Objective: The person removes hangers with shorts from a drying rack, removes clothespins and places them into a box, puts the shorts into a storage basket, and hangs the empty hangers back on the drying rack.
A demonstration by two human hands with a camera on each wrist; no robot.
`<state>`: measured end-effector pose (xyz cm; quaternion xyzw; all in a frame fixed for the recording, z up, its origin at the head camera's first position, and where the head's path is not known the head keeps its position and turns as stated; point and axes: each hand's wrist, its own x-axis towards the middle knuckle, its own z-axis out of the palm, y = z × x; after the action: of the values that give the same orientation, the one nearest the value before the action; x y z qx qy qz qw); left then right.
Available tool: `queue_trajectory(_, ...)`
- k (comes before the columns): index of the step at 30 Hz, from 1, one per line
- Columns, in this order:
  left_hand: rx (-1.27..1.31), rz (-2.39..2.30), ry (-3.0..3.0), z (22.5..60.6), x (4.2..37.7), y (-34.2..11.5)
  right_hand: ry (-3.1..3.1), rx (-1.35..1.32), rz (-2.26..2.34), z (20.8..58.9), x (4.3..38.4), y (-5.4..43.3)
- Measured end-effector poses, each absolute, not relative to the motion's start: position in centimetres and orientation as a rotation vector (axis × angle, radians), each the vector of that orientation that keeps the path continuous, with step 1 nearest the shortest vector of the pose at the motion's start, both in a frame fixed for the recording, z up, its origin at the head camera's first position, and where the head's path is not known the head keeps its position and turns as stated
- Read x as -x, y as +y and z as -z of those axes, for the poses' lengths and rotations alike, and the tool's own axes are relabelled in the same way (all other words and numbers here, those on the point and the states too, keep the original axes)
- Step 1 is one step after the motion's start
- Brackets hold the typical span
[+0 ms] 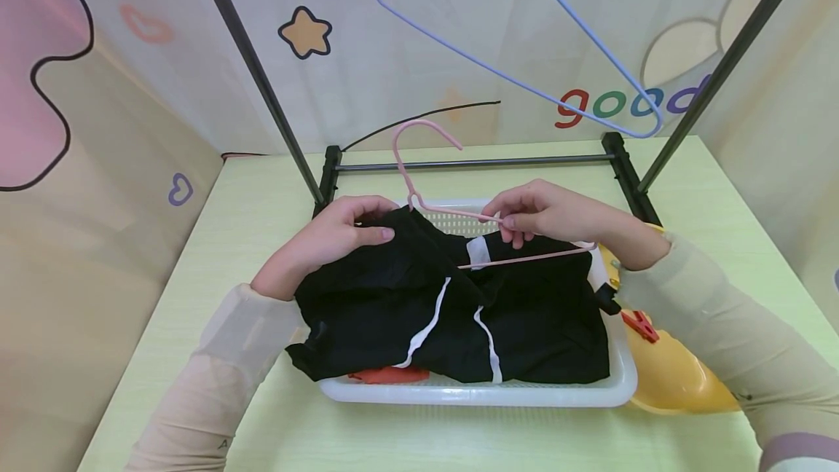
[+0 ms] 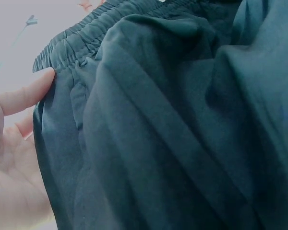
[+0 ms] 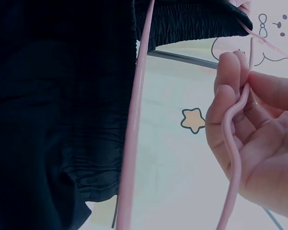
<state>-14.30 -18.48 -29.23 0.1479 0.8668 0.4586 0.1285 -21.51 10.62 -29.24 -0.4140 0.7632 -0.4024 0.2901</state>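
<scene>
Black shorts (image 1: pixel 367 304) with a gathered elastic waistband (image 2: pixel 81 43), a white label and two white strips lie spread over a white basket. At the left end of the waistband my left hand (image 1: pixel 334 235) pinches the fabric between thumb and fingers. My right hand (image 1: pixel 550 213) pinches the upper wire of a pink hanger (image 1: pixel 397 151), whose hook points up. The hanger's left part is hidden by the shorts. Its lower bar (image 3: pixel 132 124) runs beside the waistband in the right wrist view.
The basket's rim (image 1: pixel 478 395) shows below the shorts, with red cloth (image 1: pixel 390 376) inside. To its right lies a yellow object (image 1: pixel 688 377) with a red clip (image 1: pixel 641 326). A black rack (image 1: pixel 255 71) stands behind, and a blue hanger (image 1: pixel 459 55) hangs above.
</scene>
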Motion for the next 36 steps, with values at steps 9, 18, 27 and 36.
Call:
queue_trajectory(9, -0.426, -1.319, 2.527, 29.3, 14.3, -18.6, 2.1, 1.081, 1.075, 29.2, 21.6, 11.3)
queue_trajectory(18, -0.422, -1.299, 2.529, 29.4, 14.3, -18.6, 2.116, 1.045, 1.112, 29.2, 21.5, 12.2)
queue_trajectory(27, -0.401, -1.293, 2.529, 29.5, 14.3, -18.6, 2.154, 1.003, 1.145, 29.1, 21.2, 13.4)
queue_trajectory(36, -0.405, -1.268, 2.541, 29.9, 14.5, -18.7, 2.178, 1.03, 1.19, 29.4, 21.5, 14.7)
